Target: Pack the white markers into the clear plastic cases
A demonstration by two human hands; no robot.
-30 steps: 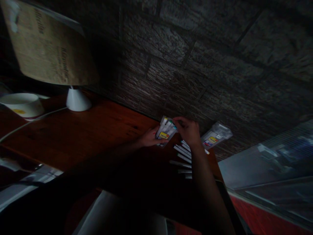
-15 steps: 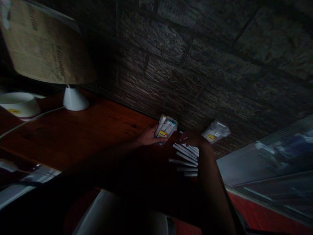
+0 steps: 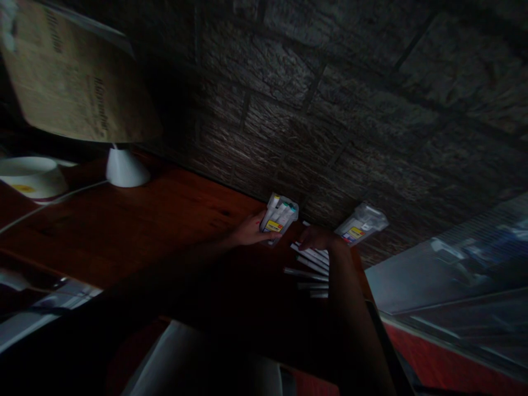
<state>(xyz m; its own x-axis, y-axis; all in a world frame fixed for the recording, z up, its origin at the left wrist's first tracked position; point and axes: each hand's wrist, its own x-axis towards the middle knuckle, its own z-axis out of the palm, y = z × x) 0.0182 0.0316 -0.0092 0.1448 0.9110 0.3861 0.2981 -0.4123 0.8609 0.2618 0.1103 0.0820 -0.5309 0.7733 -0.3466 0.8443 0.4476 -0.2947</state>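
The scene is dark. My left hand (image 3: 251, 230) grips a clear plastic pack of markers (image 3: 279, 215) with a yellow label, holding it upright on the wooden desk (image 3: 136, 220) by the wall. My right hand (image 3: 318, 238) rests curled over several loose white markers (image 3: 310, 264) that lie side by side on the desk; whether its fingers pinch one is hidden. A second clear marker pack (image 3: 361, 224) lies just right of that hand, against the wall.
A dark stone-patterned wall (image 3: 330, 99) runs behind the desk. At the far left stand a lamp with a white base (image 3: 126, 168) and tan shade (image 3: 78, 77), a white bowl (image 3: 31, 177) and a white cable (image 3: 45, 206). A glass surface (image 3: 449, 275) lies right.
My right hand has left the top of the pack in my left hand and come down onto the loose markers. The left hand and its pack have stayed put.
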